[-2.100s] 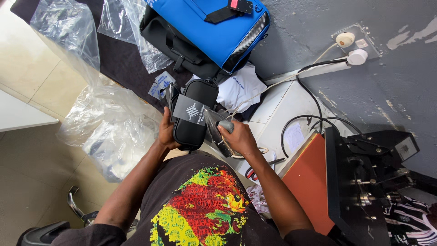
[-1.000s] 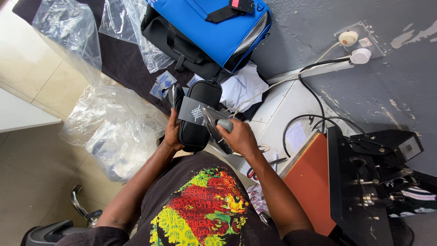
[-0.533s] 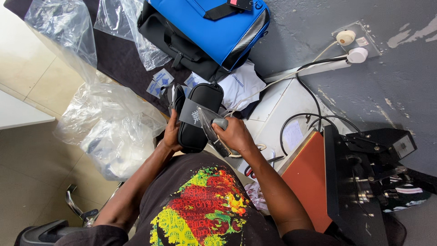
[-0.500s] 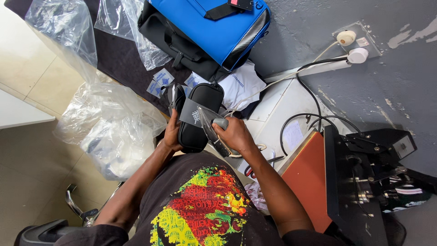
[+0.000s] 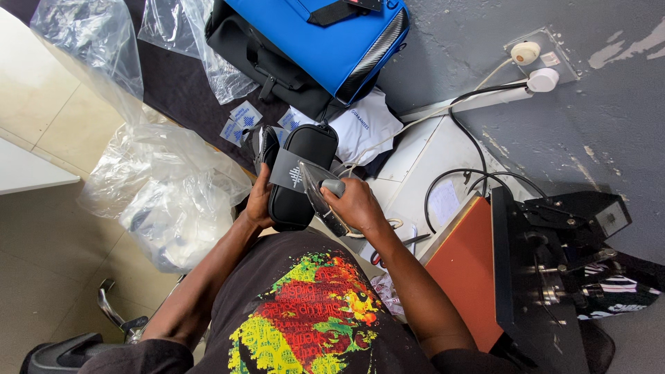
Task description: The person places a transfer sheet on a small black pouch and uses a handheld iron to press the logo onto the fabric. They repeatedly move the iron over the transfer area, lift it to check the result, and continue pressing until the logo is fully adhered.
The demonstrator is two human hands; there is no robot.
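Pouch (image 5: 303,176), black, oblong, zip-edged, sits at frame centre, held up between both hands just above the person's printed shirt (image 5: 305,322). Left hand (image 5: 258,201) grips the pouch's left side, fingers wrapped behind it, thumb on the front edge. A grey band (image 5: 288,173) with a pale mark crosses the pouch's front. Right hand (image 5: 353,204) is clenched round the grey handle of a small iron (image 5: 320,195); the iron's pointed plate lies against the pouch's right face, over the end of the band. Lower left: a chair arm (image 5: 76,350) and floor tiles. Left of the hands: crumpled clear plastic bags (image 5: 166,201), contents unclear. Right of the hands, middle of frame: a white surface (image 5: 422,156) with a looped black cable (image 5: 471,180); scissors (image 5: 391,246) with red handles partly hidden by the right forearm. Lower right: heat press (image 5: 547,277), black frame with an orange pad (image 5: 464,270). Beyond the pouch: white folded cloth (image 5: 367,128), small blue-and-white tags (image 5: 239,121) on a dark cloth. Top centre: blue and black bag (image 5: 325,41). Upper left: more clear plastic. Upper right: grey wall with a socket (image 5: 537,59) and two white plugs, cords running down to the white surface.
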